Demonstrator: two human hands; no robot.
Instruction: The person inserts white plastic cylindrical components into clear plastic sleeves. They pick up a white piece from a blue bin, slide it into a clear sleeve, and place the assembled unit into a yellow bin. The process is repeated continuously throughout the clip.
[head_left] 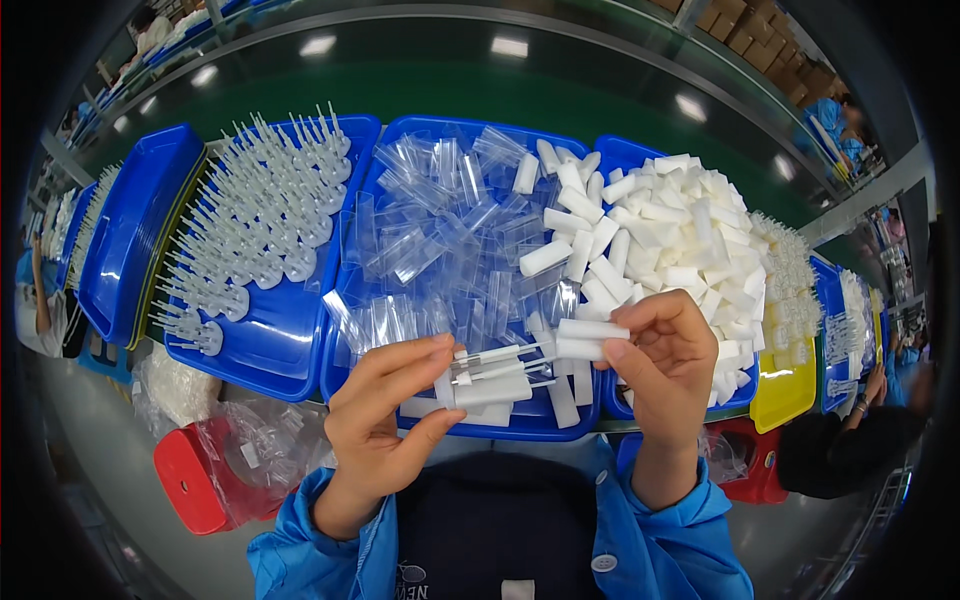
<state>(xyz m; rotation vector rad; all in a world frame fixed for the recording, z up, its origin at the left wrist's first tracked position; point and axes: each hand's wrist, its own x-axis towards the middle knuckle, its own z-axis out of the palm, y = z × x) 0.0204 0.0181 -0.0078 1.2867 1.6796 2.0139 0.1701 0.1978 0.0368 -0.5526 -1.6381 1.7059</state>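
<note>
My left hand (385, 405) pinches a small bundle of white plastic applicator sticks (490, 372) with thin metal-looking tips pointing right. My right hand (668, 360) grips two white foam sticks (590, 338) and holds their ends against those tips. Both hands hover over the front edge of the middle blue tray (470, 135), which holds clear plastic sleeves (440, 230) and some loose white foam sticks. The tray to the right (618, 152) is piled with white foam sticks (680, 230).
A blue tray at left (270, 350) carries rows of upright white applicators (255, 220). Stacked blue trays (130, 230) lie further left. A red bin with a clear bag (200, 470) sits below left, a yellow tray (785, 385) at right. Other workers sit on both sides.
</note>
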